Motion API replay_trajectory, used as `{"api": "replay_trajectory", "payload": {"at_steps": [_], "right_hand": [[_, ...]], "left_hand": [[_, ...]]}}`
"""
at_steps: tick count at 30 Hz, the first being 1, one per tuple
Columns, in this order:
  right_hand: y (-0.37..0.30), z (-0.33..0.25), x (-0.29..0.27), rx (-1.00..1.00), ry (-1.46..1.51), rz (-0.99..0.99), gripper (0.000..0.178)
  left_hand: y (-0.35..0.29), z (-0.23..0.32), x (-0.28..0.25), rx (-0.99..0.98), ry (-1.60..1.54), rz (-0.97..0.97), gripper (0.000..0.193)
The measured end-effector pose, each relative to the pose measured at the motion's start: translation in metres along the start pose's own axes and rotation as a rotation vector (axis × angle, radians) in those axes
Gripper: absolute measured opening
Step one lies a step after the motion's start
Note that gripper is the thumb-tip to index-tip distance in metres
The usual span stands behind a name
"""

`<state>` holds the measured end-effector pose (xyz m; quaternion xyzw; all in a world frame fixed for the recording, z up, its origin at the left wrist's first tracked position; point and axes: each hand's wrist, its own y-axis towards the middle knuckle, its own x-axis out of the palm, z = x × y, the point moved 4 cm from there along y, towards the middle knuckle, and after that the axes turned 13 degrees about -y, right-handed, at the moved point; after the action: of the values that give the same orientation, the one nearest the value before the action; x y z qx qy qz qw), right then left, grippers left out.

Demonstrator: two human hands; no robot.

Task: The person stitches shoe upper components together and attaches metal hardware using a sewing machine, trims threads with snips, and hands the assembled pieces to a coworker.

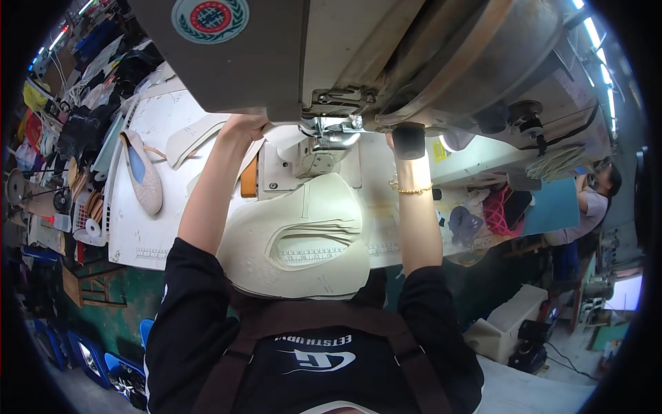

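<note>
Both your hands, left (243, 126) and right (407, 141), reach under the sewing machine (386, 62); fingers hidden, grip unclear. Cream uppers (296, 241) lie stacked before it.

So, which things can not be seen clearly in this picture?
- Left hand: fingers hidden under the sewing machine; its grip cannot be told.
- Right hand: covered by a dark machine part.
- Needle area: glare hides what lies there.
- Stack of cream shoe uppers: count unreadable.
</note>
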<state>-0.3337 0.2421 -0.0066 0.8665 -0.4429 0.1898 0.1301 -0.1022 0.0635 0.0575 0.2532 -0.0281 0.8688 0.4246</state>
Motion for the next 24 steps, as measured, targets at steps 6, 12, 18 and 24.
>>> {"api": "replay_trajectory", "payload": {"at_steps": [6, 12, 18, 24], "right_hand": [[0.015, -0.002, -0.006, 0.007, -0.006, 0.005, 0.007], [0.046, -0.013, -0.006, -0.014, -0.009, 0.004, 0.007], [0.062, -0.022, -0.006, -0.005, -0.055, 0.014, 0.008], [0.02, -0.006, -0.005, 0.134, -0.162, -0.016, 0.01]], "left_hand": [[0.0, 0.001, 0.006, -0.141, -0.045, -0.158, 0.02], [0.005, 0.038, 0.025, 0.055, -0.158, -0.287, 0.032], [0.071, 0.174, -0.014, 0.087, 0.295, -0.323, 0.026], [-0.002, 0.176, -0.071, -0.095, 0.337, -0.323, 0.026]]}}
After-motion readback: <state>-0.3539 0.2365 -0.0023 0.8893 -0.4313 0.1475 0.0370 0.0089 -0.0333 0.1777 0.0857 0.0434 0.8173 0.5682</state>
